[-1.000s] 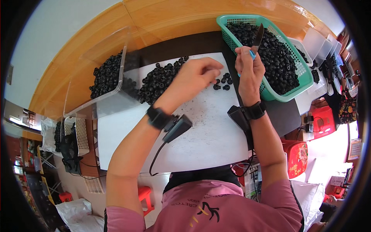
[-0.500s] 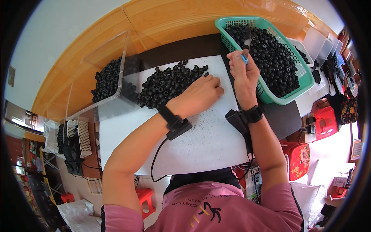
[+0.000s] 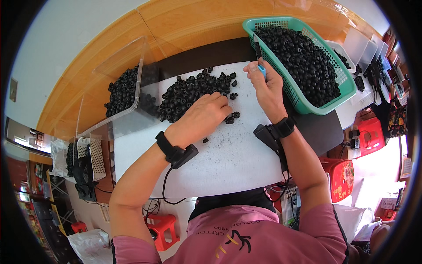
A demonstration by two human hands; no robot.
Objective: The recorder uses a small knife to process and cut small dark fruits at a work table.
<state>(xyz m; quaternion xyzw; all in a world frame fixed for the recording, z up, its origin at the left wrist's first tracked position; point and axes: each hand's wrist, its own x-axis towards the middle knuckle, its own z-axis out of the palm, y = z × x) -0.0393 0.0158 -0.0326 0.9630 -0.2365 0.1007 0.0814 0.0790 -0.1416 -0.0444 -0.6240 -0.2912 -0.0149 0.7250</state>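
Note:
A heap of small black round parts (image 3: 187,94), some with a hole through them, lies on the white board (image 3: 237,163). My left hand (image 3: 203,115) is palm down at the heap's right edge, fingers bent in among the parts; whatever is under them is hidden. A few loose parts (image 3: 233,117) lie just beside its fingertips. Above the board's right side, my right hand (image 3: 267,88) is closed around the blue handle of a knife (image 3: 262,70), its blade pointing away from me past the green basket's edge.
At the right back stands a green plastic basket (image 3: 294,94) full of similar black parts. A clear plastic bin (image 3: 140,83) lies tipped at the left, with more parts inside. Both wrists wear black straps with cables. Red stools (image 3: 163,229) stand below the table.
My left hand has drawn back left and nearer, leaving loose parts on the board. My right hand and the knife have shifted left, away from above the basket.

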